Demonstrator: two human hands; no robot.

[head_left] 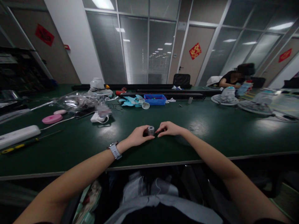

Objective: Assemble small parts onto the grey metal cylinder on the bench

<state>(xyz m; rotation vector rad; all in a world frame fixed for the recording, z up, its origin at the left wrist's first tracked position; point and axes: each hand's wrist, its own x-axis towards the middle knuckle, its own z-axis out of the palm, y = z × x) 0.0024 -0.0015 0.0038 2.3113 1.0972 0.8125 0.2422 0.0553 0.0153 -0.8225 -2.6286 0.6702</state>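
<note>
A small grey metal cylinder (151, 131) stands upright on the green table, with a dark opening in its top face. My left hand (139, 137), a watch on its wrist, wraps thumb and fingers around the cylinder from the left. Just to the right of it is my right hand (170, 129), fingers curled and thumb and index tips brought close together. Whatever may lie between those tips is too small and dark to make out.
At left lie a white power strip (20, 137), a yellow-handled screwdriver (21, 145) and a pink disc (52, 119). Farther back are light-blue fan blades (132, 100), a blue bin (155, 100), another metal cylinder (190, 100) and a fan (225, 97). A person (233, 79) sits at back right.
</note>
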